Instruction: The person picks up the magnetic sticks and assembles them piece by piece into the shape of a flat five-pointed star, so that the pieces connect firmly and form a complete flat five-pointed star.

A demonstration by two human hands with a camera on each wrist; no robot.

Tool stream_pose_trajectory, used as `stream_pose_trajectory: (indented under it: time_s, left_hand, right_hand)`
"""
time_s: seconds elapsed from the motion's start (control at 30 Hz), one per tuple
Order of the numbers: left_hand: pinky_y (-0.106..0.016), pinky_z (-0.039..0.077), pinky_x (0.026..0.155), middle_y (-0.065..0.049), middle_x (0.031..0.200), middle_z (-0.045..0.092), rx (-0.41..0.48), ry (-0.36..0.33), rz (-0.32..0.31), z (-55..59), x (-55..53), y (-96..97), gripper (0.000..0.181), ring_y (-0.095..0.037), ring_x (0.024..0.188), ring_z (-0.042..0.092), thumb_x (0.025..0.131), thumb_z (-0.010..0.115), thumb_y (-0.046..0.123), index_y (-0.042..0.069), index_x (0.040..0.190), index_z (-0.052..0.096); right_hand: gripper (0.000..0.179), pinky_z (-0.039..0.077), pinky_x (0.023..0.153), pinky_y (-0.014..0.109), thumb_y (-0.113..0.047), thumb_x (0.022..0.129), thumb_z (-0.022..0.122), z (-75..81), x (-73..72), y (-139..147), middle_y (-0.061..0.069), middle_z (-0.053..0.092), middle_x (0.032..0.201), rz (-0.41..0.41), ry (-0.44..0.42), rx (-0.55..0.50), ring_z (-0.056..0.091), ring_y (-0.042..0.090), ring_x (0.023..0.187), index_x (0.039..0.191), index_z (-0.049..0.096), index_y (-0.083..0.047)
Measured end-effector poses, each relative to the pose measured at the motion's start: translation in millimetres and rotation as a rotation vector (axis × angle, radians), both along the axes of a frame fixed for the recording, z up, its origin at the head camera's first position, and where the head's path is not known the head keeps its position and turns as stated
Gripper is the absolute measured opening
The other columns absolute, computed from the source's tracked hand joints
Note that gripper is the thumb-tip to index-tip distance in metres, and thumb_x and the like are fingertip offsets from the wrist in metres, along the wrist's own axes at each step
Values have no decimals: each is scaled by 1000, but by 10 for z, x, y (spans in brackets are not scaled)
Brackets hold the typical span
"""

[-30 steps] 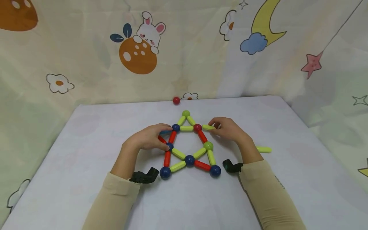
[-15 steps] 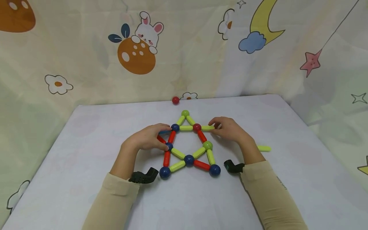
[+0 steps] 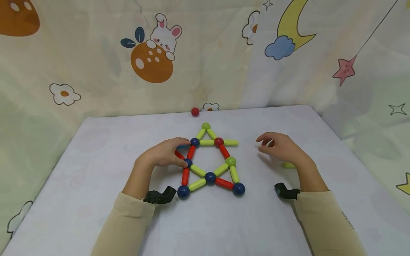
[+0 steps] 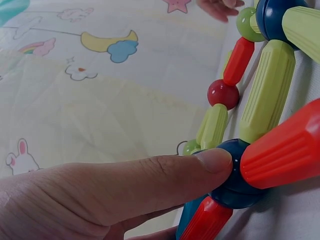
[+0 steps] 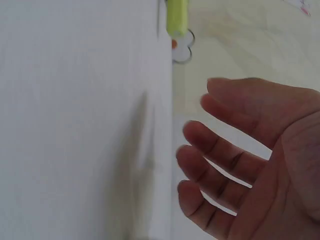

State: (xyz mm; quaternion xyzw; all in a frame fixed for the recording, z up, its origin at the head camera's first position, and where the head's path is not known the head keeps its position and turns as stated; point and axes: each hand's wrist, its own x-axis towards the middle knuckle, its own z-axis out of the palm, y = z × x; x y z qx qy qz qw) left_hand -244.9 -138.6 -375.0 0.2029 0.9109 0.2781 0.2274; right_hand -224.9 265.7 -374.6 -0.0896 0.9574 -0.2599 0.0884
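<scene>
A toy frame of balls and ribbed sticks lies on the table, with a light-green ball [image 3: 206,126] at its far tip. My left hand [image 3: 164,153] holds its left side, thumb on one blue ball [image 4: 235,197] and fingers at another blue ball [image 3: 194,142]. A blue stick [image 3: 183,146] and a red stick [image 3: 179,154] are partly hidden by that hand. From the red ball [image 3: 219,142], a yellow-green stick [image 3: 231,143] points right with its outer end free. To the right of it, my right hand [image 3: 278,145] hovers with loosely bent fingers and holds nothing.
A loose red ball [image 3: 195,112] sits at the table's far edge. Another yellow-green stick [image 3: 289,165] lies on the right, mostly hidden behind my right wrist. A printed cloth [image 3: 208,71] hangs behind the white table [image 3: 96,142].
My right hand has let go of the yellow-green stick, now straight out from the red ball, and has moved right. My left hand stays in place on the frame.
</scene>
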Motion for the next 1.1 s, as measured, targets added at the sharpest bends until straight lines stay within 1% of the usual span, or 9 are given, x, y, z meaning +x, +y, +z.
stream_pose_trajectory:
  time_s: [0.17, 0.3, 0.43, 0.53, 0.63, 0.7, 0.87, 1.0, 1.1]
  left_hand:
    - [-58, 41, 116, -10, 163, 41, -3, 5, -1, 6, 4, -7, 77, -34, 145, 41, 87, 81, 26, 15, 155, 47]
    - [-58, 41, 115, -10, 163, 41, 1, 5, 1, 0, 1, -19, 77, -34, 144, 41, 87, 81, 26, 15, 155, 47]
    - [-58, 41, 115, -11, 162, 42, 3, 8, -1, -24, -5, -22, 77, -34, 144, 42, 87, 81, 26, 15, 155, 47]
    - [-58, 42, 115, -10, 162, 42, 7, 2, 6, -35, -4, -18, 76, -34, 143, 42, 87, 81, 26, 16, 155, 47]
    - [-57, 43, 114, -10, 162, 43, 13, -3, 13, -36, 2, -16, 76, -33, 143, 42, 87, 81, 26, 17, 155, 47]
    - [-58, 43, 114, -10, 162, 42, 13, -5, 14, -35, 4, -15, 76, -34, 143, 41, 87, 81, 26, 17, 155, 47]
    - [-58, 42, 114, -10, 163, 42, 9, -1, 10, -24, 4, -10, 77, -33, 143, 41, 87, 81, 26, 16, 155, 47]
    - [-58, 42, 114, -9, 163, 42, 7, -1, 8, -11, 4, -5, 77, -33, 144, 41, 87, 82, 26, 17, 155, 47]
    - [-58, 42, 114, -10, 163, 42, 5, 4, 4, -4, 7, -2, 77, -33, 144, 41, 87, 81, 26, 17, 155, 47]
  right_hand:
    - [35, 52, 85, 39, -33, 99, 68, 66, 135, 341, 11, 67, 117, -12, -43, 17, 63, 31, 110, 126, 68, -10]
    - [37, 50, 84, 35, -35, 96, 72, 94, 223, 581, 7, 68, 117, 21, -129, 32, 63, 26, 109, 125, 69, -12]
    - [38, 48, 87, 36, -33, 91, 78, 78, 267, 737, 4, 70, 118, 53, -195, 43, 62, 22, 110, 123, 71, -14]
    - [33, 48, 84, 35, -26, 89, 79, 44, 269, 799, 3, 71, 113, 64, -208, 44, 61, 21, 105, 118, 72, -12]
    - [26, 47, 80, 32, -19, 87, 79, 5, 261, 805, 2, 70, 104, 58, -214, 22, 59, 19, 98, 112, 73, -12]
    - [24, 47, 79, 31, -19, 88, 79, -15, 253, 779, 2, 69, 103, 56, -202, -3, 58, 18, 96, 111, 73, -12]
    - [26, 52, 79, 29, -19, 93, 75, -2, 227, 632, 6, 67, 110, 57, -162, -103, 60, 20, 98, 118, 72, -12]
    - [27, 58, 80, 31, -17, 95, 72, 19, 164, 464, 10, 67, 114, 73, -175, -167, 64, 23, 97, 121, 72, -11]
    - [27, 58, 80, 33, -16, 95, 71, 18, 103, 322, 8, 69, 115, 100, -183, -182, 64, 23, 97, 122, 73, -13]
